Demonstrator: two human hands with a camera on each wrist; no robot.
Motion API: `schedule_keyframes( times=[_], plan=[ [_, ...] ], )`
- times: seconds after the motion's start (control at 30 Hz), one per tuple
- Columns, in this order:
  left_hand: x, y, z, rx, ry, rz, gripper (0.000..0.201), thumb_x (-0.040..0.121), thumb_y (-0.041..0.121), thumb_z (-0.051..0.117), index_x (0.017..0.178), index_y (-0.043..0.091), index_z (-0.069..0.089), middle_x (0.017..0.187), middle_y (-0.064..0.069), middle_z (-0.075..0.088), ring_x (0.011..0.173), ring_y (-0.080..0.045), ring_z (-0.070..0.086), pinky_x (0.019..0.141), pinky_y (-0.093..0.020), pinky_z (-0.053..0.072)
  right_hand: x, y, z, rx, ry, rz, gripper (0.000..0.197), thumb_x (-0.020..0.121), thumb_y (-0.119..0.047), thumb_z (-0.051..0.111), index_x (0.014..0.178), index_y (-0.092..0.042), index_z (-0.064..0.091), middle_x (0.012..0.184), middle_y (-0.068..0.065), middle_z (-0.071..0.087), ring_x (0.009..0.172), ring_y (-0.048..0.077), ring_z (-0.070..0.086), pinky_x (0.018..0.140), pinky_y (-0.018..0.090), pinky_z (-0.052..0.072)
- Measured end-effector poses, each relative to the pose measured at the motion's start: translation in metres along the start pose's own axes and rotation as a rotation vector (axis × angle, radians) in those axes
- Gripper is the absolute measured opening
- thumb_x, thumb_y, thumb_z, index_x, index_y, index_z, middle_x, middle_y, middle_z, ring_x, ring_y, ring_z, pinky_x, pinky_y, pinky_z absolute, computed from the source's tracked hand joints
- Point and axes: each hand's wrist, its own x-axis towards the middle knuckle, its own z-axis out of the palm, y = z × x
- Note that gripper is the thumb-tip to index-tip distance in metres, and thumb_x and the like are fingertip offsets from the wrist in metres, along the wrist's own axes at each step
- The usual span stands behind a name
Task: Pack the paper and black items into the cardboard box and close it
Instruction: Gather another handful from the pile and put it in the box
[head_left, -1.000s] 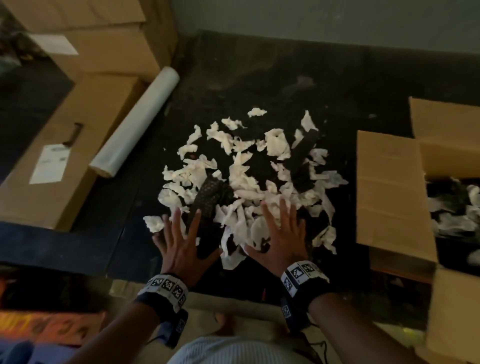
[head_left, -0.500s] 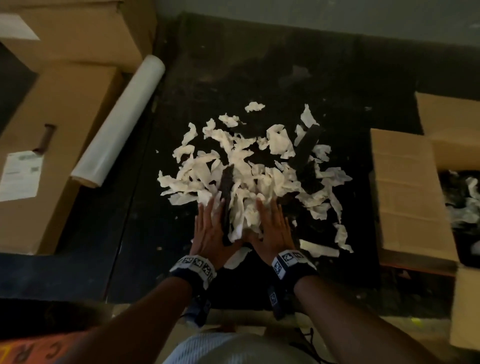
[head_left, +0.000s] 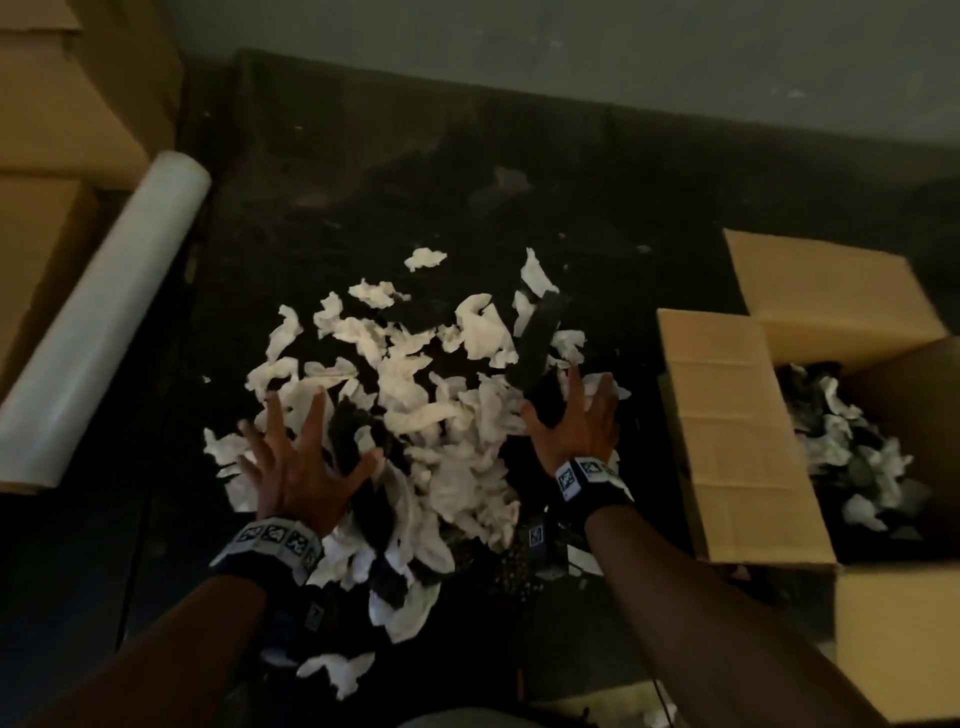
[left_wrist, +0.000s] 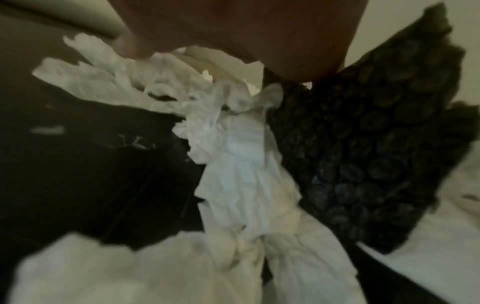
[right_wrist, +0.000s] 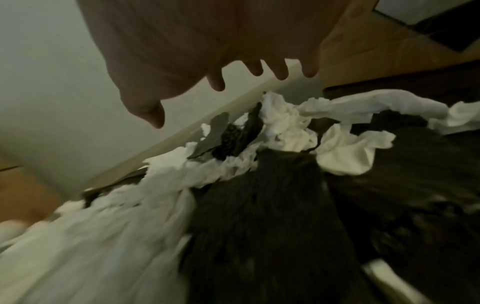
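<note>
Cardboard box (head_left: 748, 441) cropped at right edge; wrist views blurred.

Both forearms are bare, and each wrist wears a black strap: the left band (head_left: 270, 543) and right band (head_left: 587, 475) carry white squares printed with black coded markers.

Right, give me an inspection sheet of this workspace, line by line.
Surface: dark floor, scuffed.
Job's things: torn white paper scraps mixed with black pieces in a loose pile; cardboard box open on the right, already holding some of both.
Clutter: white roll on the left.
Hands: left hand and right hand spread over the pile's sides, fingers straight, gripping nothing.
Cables: nothing seen.
Surroundings: closed cartons at left, pale wall behind.
</note>
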Motion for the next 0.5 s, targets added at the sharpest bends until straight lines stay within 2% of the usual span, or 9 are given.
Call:
schedule_keyframes(
  times=[0.07,0.13,0.2,0.27,0.33,0.4,0.5],
  plan=[
    [0.009,0.004,0.01,0.044,-0.058,0.035,0.113,0.062,0.096,0.038,0.156,0.049,-0.003,0.165,-0.002,-0.024,0.148,-0.047,-0.018,0.114,-0.075,0.009,0.02,0.002,0.002,0.03,-0.12,0.111,0.097,0.082,-0.071,0.058,0.157,-0.04,0.005,0.166,0.014,-0.012,0.151,0.041,-0.001,0.119,0.061,0.015],
    [0.014,0.01,0.018,0.073,-0.088,0.1,0.111,0.064,0.097,0.039,0.156,0.049,-0.001,0.165,-0.005,-0.021,0.149,-0.047,-0.015,0.115,-0.072,0.006,0.031,0.002,0.01,0.054,-0.23,0.151,0.094,0.084,-0.072,0.054,0.157,-0.04,0.002,0.165,0.02,-0.003,0.149,0.044,0.008,0.118,0.059,0.022],
    [0.017,0.019,0.023,0.097,-0.1,0.151,0.11,0.067,0.096,0.04,0.156,0.048,-0.002,0.166,-0.005,-0.017,0.151,-0.044,-0.012,0.117,-0.07,0.005,0.029,-0.005,0.021,0.019,-0.293,0.09,0.089,0.087,-0.072,0.05,0.158,-0.037,0.008,0.163,0.024,0.007,0.148,0.045,0.014,0.118,0.057,0.024],
    [0.019,0.026,0.029,0.111,-0.112,0.187,0.109,0.07,0.093,0.043,0.157,0.044,-0.001,0.167,-0.005,-0.01,0.152,-0.041,-0.009,0.118,-0.069,0.008,0.019,-0.015,0.032,-0.003,-0.316,-0.015,0.083,0.092,-0.066,0.048,0.159,-0.031,0.013,0.164,0.022,0.005,0.15,0.042,0.009,0.12,0.053,0.019],
    [0.02,0.032,0.033,0.096,-0.124,0.224,0.108,0.071,0.09,0.047,0.158,0.043,0.001,0.167,-0.004,-0.005,0.153,-0.038,-0.006,0.117,-0.07,0.012,0.004,-0.027,0.043,0.011,-0.308,-0.128,0.079,0.096,-0.06,0.047,0.159,-0.029,0.012,0.165,0.018,0.005,0.151,0.039,0.007,0.122,0.051,0.015],
    [0.02,0.035,0.034,0.075,-0.125,0.256,0.108,0.072,0.089,0.049,0.157,0.044,0.001,0.168,-0.001,-0.004,0.154,-0.036,-0.007,0.116,-0.071,0.014,-0.011,-0.038,0.049,0.047,-0.265,-0.223,0.074,0.096,-0.053,0.049,0.158,-0.028,0.018,0.165,0.016,0.012,0.151,0.036,0.011,0.121,0.05,0.018],
    [0.018,0.038,0.023,0.064,-0.071,0.289,0.106,0.073,0.091,0.043,0.157,0.045,-0.004,0.168,0.002,-0.01,0.154,-0.03,-0.016,0.118,-0.069,0.003,-0.02,-0.049,0.048,0.09,-0.197,-0.286,0.066,0.093,-0.049,0.052,0.153,-0.026,0.034,0.161,0.012,0.026,0.147,0.033,0.024,0.118,0.05,0.027]
  ],
)
